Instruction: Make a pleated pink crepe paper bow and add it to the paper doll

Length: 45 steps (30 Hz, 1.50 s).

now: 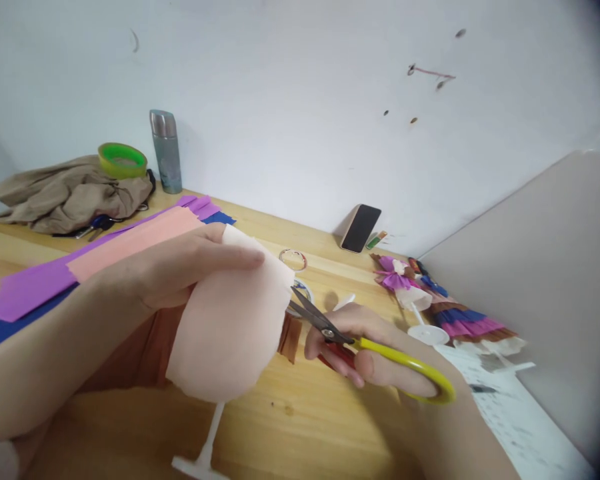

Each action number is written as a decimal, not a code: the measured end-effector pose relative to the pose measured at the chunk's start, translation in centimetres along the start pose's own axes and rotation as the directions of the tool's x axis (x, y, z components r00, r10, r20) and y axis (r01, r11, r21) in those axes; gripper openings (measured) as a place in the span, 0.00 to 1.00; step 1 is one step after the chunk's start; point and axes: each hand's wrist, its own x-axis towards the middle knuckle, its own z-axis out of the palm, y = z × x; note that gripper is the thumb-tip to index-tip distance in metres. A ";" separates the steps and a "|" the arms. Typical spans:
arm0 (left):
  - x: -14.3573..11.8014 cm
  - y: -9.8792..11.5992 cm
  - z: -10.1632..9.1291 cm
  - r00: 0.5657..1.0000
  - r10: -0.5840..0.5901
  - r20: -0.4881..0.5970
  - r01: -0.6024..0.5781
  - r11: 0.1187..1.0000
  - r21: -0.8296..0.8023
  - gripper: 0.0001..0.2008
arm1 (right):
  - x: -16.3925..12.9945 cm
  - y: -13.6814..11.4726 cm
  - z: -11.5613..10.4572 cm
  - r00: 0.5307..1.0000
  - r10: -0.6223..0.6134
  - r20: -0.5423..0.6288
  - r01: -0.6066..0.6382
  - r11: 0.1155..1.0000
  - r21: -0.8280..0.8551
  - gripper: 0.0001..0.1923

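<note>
Pinching the peach crepe paper [230, 327] in my left hand [180, 267] above the table's near edge, I'm closing scissors [360, 343], gripped in my right hand [375, 353], toward what looks like its right edge.

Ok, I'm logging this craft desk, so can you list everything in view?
pale peach paper: one, held up at centre
white stand: one, below the peach paper
scissors: one, yellow handles, blades at the paper's right edge
crepe paper strips: several, purple, salmon, blue, flat on the left
brown paper: one, under the peach paper
tape roll: one, green, on the cloth
cloth: one, tan, far left
flask: one, grey, by the wall
phone: one, black, leaning on the wall
paper dolls: a few, multicoloured, right
table: one, wood
left hand: holds the peach paper
right hand: grips the scissors
</note>
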 end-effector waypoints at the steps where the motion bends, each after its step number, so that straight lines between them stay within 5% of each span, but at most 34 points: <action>1: 0.1 0.0 0.0 1.000 -0.005 0.008 0.005 1.000 0.008 0.14 | 0.0 0.1 0.0 1.000 -0.001 0.008 0.001 1.000 0.002 0.33; 15: 1.3 -0.4 -1.4 0.994 0.038 0.104 -0.034 0.998 -0.047 0.11 | -0.6 0.9 -0.9 0.991 0.130 0.043 -0.134 0.987 0.088 0.33; 22: 1.4 -0.6 -0.5 0.991 0.019 0.131 -0.009 0.997 -0.082 0.11 | -0.3 0.6 -0.4 0.983 0.183 -0.007 -0.183 0.980 0.075 0.29; 35: 1.5 -0.5 -0.4 0.990 0.014 0.143 -0.010 1.000 -0.024 0.12 | -0.5 1.4 -0.1 0.985 0.172 -0.030 -0.168 0.980 0.109 0.30; 40: 1.7 -0.7 -0.8 0.996 -0.015 0.089 0.014 1.000 0.023 0.11 | -0.6 1.4 -0.3 0.964 0.264 -0.037 -0.261 0.962 0.081 0.27; 45: 1.7 -0.6 -1.1 0.996 -0.035 0.079 0.032 0.999 0.035 0.12 | -0.3 1.0 -0.4 0.983 0.182 -0.030 -0.181 0.983 0.026 0.30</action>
